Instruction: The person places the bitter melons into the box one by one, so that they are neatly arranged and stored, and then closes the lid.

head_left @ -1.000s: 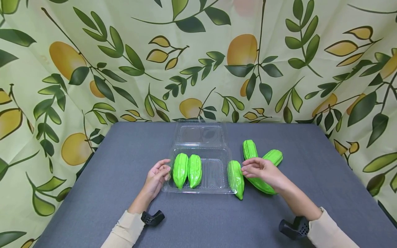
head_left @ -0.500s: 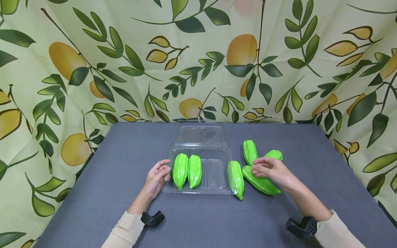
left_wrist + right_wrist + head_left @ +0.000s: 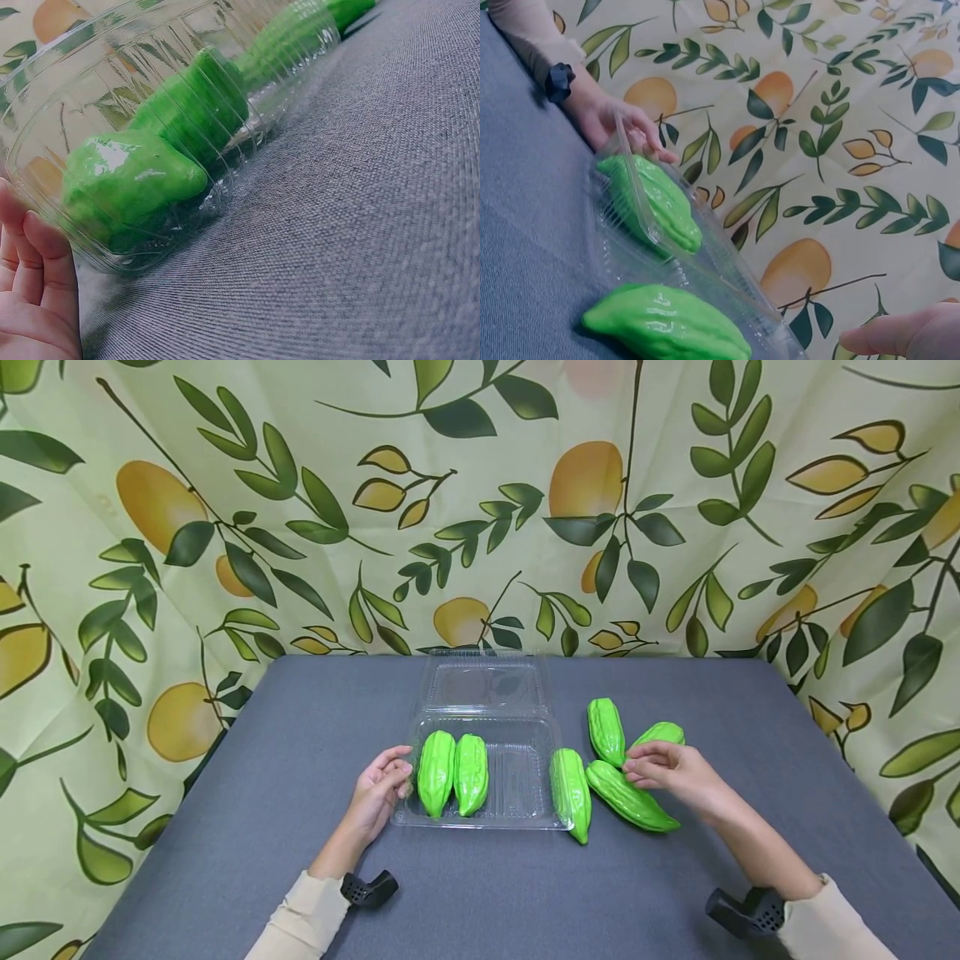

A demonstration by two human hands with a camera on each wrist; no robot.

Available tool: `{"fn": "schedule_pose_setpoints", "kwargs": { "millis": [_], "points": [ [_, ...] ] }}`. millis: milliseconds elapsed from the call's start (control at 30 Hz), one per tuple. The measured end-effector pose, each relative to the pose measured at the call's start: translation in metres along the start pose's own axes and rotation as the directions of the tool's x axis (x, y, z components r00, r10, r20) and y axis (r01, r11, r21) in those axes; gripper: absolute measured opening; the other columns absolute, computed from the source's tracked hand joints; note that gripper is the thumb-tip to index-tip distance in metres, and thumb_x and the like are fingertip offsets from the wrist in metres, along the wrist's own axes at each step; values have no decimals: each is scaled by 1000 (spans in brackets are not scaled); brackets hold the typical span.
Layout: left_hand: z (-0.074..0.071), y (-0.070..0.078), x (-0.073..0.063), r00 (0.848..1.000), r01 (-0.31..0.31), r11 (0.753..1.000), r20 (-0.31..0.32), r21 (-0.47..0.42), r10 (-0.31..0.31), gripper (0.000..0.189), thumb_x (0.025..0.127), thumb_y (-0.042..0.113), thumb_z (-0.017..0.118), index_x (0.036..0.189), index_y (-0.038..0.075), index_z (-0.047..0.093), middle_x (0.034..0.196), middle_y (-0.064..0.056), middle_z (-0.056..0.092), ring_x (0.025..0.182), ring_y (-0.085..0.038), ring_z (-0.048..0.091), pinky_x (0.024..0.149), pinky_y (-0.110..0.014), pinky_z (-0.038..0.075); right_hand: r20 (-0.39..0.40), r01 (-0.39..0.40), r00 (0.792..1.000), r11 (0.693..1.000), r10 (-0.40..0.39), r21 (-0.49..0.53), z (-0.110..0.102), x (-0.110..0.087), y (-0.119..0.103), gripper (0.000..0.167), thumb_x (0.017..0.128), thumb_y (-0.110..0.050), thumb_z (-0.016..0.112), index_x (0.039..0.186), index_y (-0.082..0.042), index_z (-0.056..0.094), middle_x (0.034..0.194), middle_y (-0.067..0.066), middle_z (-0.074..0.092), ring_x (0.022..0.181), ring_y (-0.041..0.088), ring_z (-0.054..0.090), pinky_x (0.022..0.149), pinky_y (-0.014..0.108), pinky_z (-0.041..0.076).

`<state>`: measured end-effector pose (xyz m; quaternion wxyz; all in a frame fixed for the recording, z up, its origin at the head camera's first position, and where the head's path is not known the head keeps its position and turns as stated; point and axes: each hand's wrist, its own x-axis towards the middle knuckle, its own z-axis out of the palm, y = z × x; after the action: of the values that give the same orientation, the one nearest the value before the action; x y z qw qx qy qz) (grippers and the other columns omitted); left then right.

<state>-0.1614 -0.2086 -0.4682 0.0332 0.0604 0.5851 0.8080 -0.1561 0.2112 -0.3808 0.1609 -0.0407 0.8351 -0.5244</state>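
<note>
Two green ridged bitter melons [image 3: 453, 775] lie side by side in the left part of an open clear plastic clamshell box [image 3: 517, 777]. My left hand [image 3: 382, 789] rests at the box's left edge, fingers nearly straight in the left wrist view. Another bitter melon [image 3: 573, 802] lies against the box's right side, partly under its rim in view. Above the loose melons on the right, my right hand [image 3: 678, 777] hovers with loosely bent fingers and nothing held. Its fingertips are nearest the slanting front melon [image 3: 630, 800]; whether they touch it I cannot tell.
Two more bitter melons lie behind the front one: an upright one [image 3: 605, 731] and one [image 3: 663, 733] partly hidden by my right hand. The box's raised lid [image 3: 486, 683] stands behind its base. A patterned curtain [image 3: 480, 527] backs the grey tabletop [image 3: 480, 893].
My right hand has drifted rightward, away from the melon beside the box, and now hangs over the loose melons. The left hand, the box and the melons keep their places.
</note>
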Motion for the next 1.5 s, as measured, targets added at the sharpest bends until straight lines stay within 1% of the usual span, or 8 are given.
{"fn": "schedule_pose_setpoints", "kwargs": {
  "millis": [333,600,767,967,1133,1267,1400,1500],
  "points": [
    [0,-1,1,1000,4,1000,-6,4,-4,27,94,-2,49,111,18,55,79,13,58,60,1,47,55,-12,42,-46,-34,998,996,30,-80,-6,-4,7,43,97,-19,56,121,16,49,106,19,68,83,-1,66,79,25,58],
    [0,0,0,1000,-6,1000,2,0,6,27,94,-2,49,111,19,55,79,13,58,60,1,47,55,-12,42,-33,-60,998,991,56,-117,-10,-8,16,42,95,-20,59,118,15,52,99,12,70,80,-1,65,76,24,58],
    [-1,0,-1,1000,-5,1000,7,2,5,27,94,-2,49,111,18,55,79,13,58,60,1,47,56,-12,42,-32,-58,998,988,54,-144,-12,-10,21,40,95,-20,59,117,14,53,98,12,70,80,0,64,75,24,58],
    [-2,-2,1,1000,3,1000,-4,20,-3,25,94,0,51,112,17,54,79,13,58,60,1,47,56,-12,42,-31,-90,996,980,86,-175,-12,-11,26,41,93,-23,62,115,12,56,98,10,69,79,0,62,74,24,57],
    [-2,-3,1,1000,-26,1000,11,13,26,24,92,5,56,112,19,55,80,14,58,61,2,47,56,-11,42,-15,-109,994,979,108,-175,-11,-10,30,45,92,-26,64,117,11,56,103,12,69,81,1,63,74,24,57],
    [-2,-5,2,996,-77,997,51,-11,78,23,93,6,57,113,17,56,81,14,59,62,3,48,56,-11,42,10,-131,991,975,135,-179,-12,-8,35,50,92,-29,63,120,11,55,109,16,69,86,5,63,75,25,56],
    [-2,-4,2,997,-59,998,41,-10,59,23,93,6,57,114,16,56,81,14,59,62,3,48,55,-10,42,32,-154,986,973,162,-173,-13,-7,39,51,92,-30,63,122,11,55,113,18,68,91,8,63,76,26,55],
    [-1,-3,2,1000,-7,1000,12,4,7,24,93,4,55,113,18,54,80,14,58,61,2,48,55,-10,42,46,-157,985,974,167,-163,-14,-5,41,52,92,-31,63,123,11,54,114,19,68,94,9,63,77,27,55]
  ]
}}
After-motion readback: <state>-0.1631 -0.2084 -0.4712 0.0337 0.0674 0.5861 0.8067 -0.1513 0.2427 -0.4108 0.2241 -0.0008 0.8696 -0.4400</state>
